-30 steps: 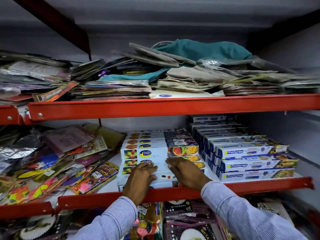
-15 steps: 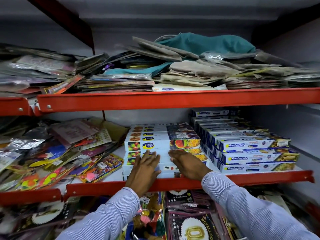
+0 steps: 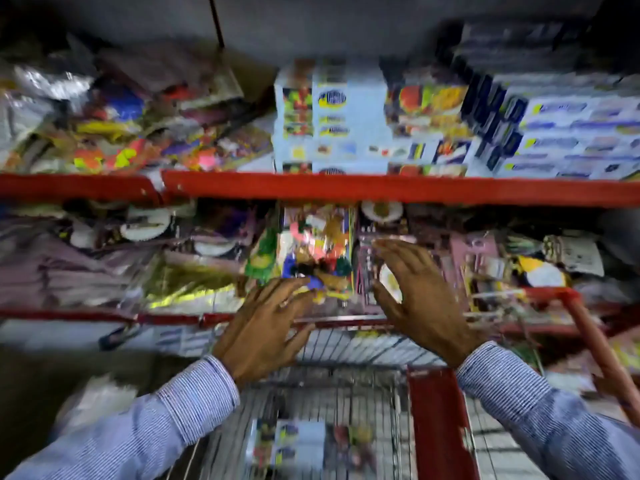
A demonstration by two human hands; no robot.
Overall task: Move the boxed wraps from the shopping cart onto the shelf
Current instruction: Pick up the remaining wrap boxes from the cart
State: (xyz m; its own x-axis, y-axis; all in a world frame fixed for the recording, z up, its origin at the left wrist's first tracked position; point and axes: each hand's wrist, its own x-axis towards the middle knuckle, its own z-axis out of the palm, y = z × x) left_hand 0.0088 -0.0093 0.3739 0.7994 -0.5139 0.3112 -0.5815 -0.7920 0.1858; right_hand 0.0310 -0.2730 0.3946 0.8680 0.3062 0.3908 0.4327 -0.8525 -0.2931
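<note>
A stack of white boxed wraps (image 3: 349,133) sits on the red-edged shelf (image 3: 381,188), with a second stack of blue-labelled boxes (image 3: 561,140) to its right. More boxed wraps (image 3: 298,445) lie in the wire shopping cart (image 3: 346,393) at the bottom of the blurred view. My left hand (image 3: 266,334) and my right hand (image 3: 422,303) hover above the cart's far rim, below the shelf, fingers spread and holding nothing.
Colourful plastic packets (image 3: 121,133) crowd the shelf's left side. A lower shelf holds more packets (image 3: 318,258) right behind my hands. The cart has a red handle bar (image 3: 599,348) on the right and a red child-seat flap (image 3: 440,424).
My hands have left the boxes on the shelf and dropped down to the cart. The view has tilted downward, bringing the cart into sight.
</note>
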